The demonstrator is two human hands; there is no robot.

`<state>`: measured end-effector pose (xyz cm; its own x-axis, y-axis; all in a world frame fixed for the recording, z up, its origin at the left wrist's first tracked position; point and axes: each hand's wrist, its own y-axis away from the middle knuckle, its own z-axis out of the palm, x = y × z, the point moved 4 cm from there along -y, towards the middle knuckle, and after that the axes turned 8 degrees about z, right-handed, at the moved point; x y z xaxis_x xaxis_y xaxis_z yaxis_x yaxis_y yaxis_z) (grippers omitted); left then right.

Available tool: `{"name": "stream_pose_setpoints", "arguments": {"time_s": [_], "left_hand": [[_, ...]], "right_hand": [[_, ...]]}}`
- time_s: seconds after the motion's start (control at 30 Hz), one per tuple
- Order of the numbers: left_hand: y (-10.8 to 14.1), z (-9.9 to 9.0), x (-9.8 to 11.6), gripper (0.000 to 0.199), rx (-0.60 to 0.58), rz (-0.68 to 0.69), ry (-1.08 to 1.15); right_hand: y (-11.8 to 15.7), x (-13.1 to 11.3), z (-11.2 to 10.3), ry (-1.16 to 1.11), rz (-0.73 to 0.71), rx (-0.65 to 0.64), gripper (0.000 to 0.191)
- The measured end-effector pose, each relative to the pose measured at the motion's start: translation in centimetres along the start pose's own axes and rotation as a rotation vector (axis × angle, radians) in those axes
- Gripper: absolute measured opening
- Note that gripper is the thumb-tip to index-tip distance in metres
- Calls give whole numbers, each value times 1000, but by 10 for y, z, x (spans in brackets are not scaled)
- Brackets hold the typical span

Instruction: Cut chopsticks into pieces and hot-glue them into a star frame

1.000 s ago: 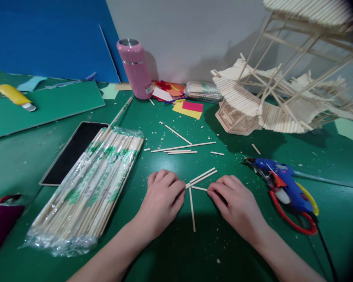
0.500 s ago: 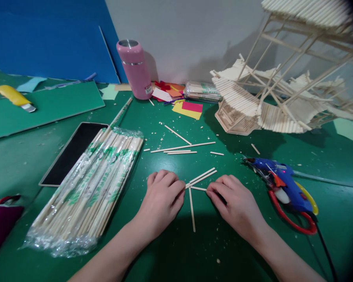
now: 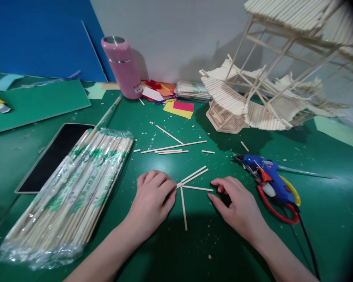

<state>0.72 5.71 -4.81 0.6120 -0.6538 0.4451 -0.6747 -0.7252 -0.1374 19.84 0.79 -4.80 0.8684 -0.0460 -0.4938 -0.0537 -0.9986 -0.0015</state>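
Observation:
Several thin wooden sticks (image 3: 195, 176) fan out from one meeting point on the green table. My left hand (image 3: 154, 196) pinches them at that point, its fingertips partly hidden by the hand. One stick (image 3: 184, 211) points toward me, and another stick (image 3: 198, 188) runs to the right. Just past that right-hand stick's end is my right hand (image 3: 237, 201), thumb and forefinger apart with nothing between them. Behind the hands lie loose sticks (image 3: 173, 147) of different lengths and small crumbs of wood.
A blue glue gun (image 3: 267, 172) and red-handled scissors (image 3: 282, 215) lie at right. Plastic-wrapped chopsticks (image 3: 82, 192) overlap a black tablet-like panel (image 3: 51, 160) at left. A pink flask (image 3: 122, 66), coloured paper (image 3: 179, 109) and a stick-built model (image 3: 253, 102) stand at the back.
My right hand has let go of the right-pointing stick and its thumb and forefinger have parted. My left hand stays on the joint. The whole view has shifted slightly, moving things leftward.

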Motion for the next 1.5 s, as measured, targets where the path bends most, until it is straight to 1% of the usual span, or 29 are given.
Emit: {"name": "stream_pose_setpoints", "arguments": {"time_s": [0.13, 0.33, 0.47, 1.3, 1.5], "left_hand": [[-1, 0, 0, 16, 20, 19, -4], [-2, -1, 2, 15, 31, 17, -13], [-2, -1, 2, 15, 37, 15, -9], [-1, -1, 1, 16, 12, 5, -15], [-2, -1, 2, 16, 22, 12, -20]], "right_hand": [[3, 7, -5, -30, 18, 11, 15], [0, 0, -3, -47, -58, -4, 12], [-3, -3, 0, -43, -77, -14, 14], [-3, -7, -2, 1, -40, -86, 14], [-3, -8, -2, 17, -38, -100, 14]]}}
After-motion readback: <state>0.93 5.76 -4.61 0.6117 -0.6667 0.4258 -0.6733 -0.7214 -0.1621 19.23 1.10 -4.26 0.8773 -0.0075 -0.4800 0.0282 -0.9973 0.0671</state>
